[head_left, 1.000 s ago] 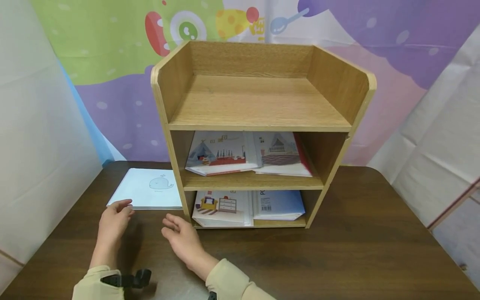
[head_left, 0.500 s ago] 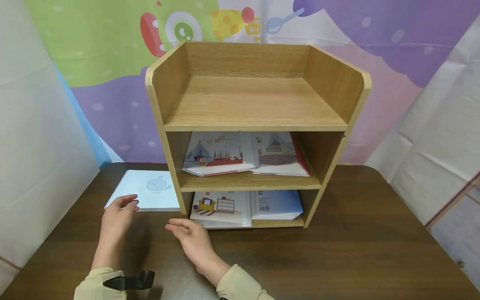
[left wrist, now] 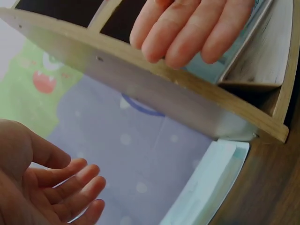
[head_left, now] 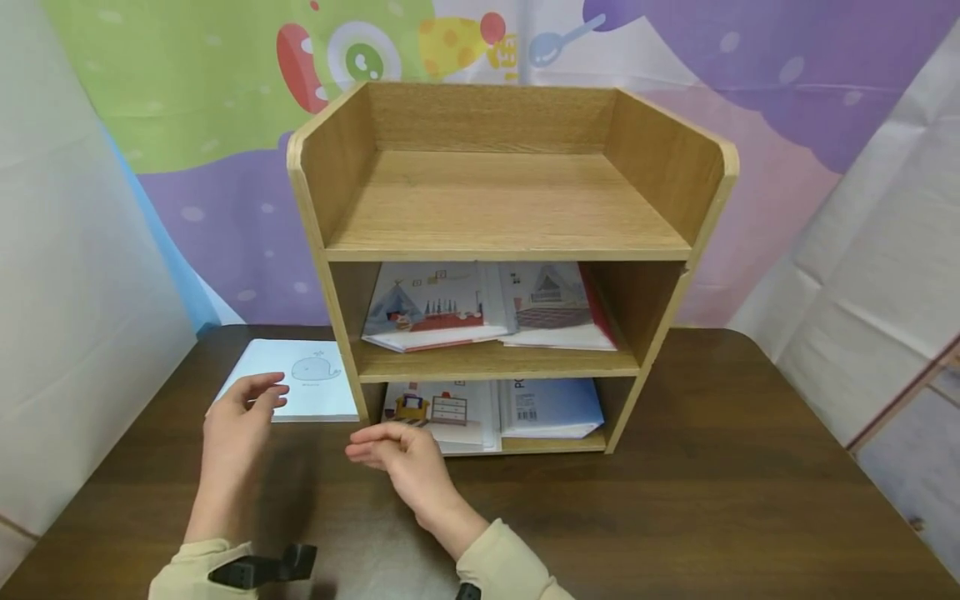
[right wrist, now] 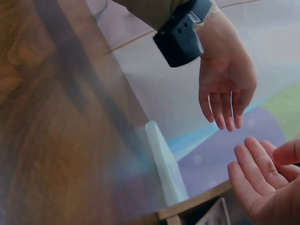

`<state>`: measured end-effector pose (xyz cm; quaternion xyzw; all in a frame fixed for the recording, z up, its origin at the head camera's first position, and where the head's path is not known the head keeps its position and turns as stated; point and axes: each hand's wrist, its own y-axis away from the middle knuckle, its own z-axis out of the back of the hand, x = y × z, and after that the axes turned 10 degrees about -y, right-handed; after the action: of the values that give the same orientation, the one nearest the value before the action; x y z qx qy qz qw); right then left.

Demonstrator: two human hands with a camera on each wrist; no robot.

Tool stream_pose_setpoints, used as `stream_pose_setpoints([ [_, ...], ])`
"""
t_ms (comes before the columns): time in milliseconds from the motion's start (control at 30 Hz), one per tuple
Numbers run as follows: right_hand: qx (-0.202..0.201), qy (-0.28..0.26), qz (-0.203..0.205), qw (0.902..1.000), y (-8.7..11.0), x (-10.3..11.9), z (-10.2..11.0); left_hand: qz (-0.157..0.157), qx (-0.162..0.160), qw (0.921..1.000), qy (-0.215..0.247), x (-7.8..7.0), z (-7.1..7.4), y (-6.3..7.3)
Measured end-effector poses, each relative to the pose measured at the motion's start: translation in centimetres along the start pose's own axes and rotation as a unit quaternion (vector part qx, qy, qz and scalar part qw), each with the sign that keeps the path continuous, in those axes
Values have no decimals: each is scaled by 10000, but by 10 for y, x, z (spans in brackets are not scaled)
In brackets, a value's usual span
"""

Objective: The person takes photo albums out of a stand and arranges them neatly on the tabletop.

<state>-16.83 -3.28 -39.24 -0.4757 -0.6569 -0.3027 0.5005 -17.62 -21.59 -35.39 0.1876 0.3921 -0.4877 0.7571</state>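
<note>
My left hand [head_left: 238, 429] hovers above the table just in front of a pale blue book [head_left: 300, 393] with a whale drawing, its fingers relaxed and holding nothing. The book lies flat at the left of a wooden shelf unit [head_left: 510, 250]. My right hand [head_left: 408, 467] is raised in front of the unit's lower left corner, fingers fairly straight, palm turned left, with nothing in it. In the right wrist view both hands face each other, apart. The left wrist view shows the loosely bent left fingers [left wrist: 75, 187] near the book's edge.
Two picture-covered folders [head_left: 427, 308] lie on the middle shelf. Below them are a folder with furniture pictures [head_left: 457, 417] and a blue folder [head_left: 551, 408]. A brown table [head_left: 735, 483] carries the unit, and a printed cloth [head_left: 225, 225] hangs behind it.
My right hand has moved right and slightly up, away from the book's front. The left hand has risen a little and shifted right. Book and folders stay in place.
</note>
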Motion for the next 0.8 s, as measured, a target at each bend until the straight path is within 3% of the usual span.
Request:
stream_pose_setpoints([
  [233, 30, 59, 127, 9999, 0, 14, 11, -203, -467, 9986, -134, -12, -1, 8],
  [800, 64, 294, 325, 9990, 0, 41, 35, -427, -252, 9987, -104, -33, 4, 23],
])
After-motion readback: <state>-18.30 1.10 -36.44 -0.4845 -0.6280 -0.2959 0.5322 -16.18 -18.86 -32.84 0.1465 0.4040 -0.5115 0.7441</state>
